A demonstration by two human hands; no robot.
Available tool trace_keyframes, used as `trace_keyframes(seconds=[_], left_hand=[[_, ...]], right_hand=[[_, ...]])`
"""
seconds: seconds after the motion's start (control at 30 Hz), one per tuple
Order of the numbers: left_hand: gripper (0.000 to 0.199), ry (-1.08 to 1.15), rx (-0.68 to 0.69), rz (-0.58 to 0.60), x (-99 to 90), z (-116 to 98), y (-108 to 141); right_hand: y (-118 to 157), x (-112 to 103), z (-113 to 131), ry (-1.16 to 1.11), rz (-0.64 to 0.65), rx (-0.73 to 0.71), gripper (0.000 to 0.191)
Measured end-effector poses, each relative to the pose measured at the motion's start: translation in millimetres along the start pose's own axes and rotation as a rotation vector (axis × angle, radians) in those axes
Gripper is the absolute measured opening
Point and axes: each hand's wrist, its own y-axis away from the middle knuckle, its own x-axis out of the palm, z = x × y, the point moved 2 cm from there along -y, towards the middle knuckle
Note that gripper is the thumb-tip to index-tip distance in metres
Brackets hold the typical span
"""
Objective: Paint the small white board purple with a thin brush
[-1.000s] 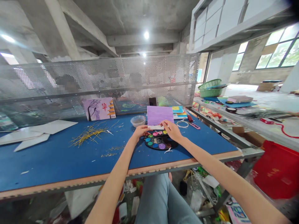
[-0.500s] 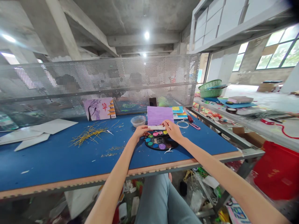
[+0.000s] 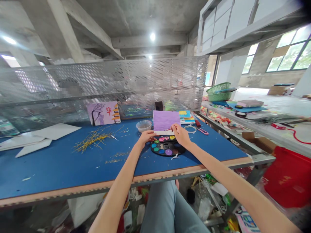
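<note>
A sheet painted purple [image 3: 166,120], with a white strip along its lower edge, stands behind the paint palette [image 3: 160,150]. My left hand [image 3: 146,137] holds the sheet's lower left corner. Pinched in my right hand [image 3: 180,134] is a thin brush [image 3: 168,130], its tip at the bottom of the purple area. The black palette has several round colours and lies under and in front of the sheet. A clear bowl [image 3: 143,126] sits just behind my left hand.
A finished-looking purple picture [image 3: 103,113] leans on the mesh panel [image 3: 102,87]. Yellow stems [image 3: 93,140] and white boards [image 3: 57,130] lie left. A phone [image 3: 159,105], a red-handled tool [image 3: 198,123] and a pink cutter [image 3: 203,131] are beyond my hands.
My right hand has shifted slightly right and up along the lower edge of the sheet, and the brush shows more clearly. My left hand has stayed in place.
</note>
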Motion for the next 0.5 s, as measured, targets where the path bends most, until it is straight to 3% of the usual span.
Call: trace_keyframes(seconds=[0.27, 0.5], left_hand=[[0.024, 0.009, -0.004, 0.01, -0.4, -0.2, -0.3], [0.025, 0.015, 0.002, 0.004, -0.1, -0.4, 0.0]], right_hand=[[0.7, -1.2, 5.0, -0.012, 0.025, -0.048, 0.037], [0.5, -3.6, 0.3, 0.026, -0.044, -0.023, 0.041]])
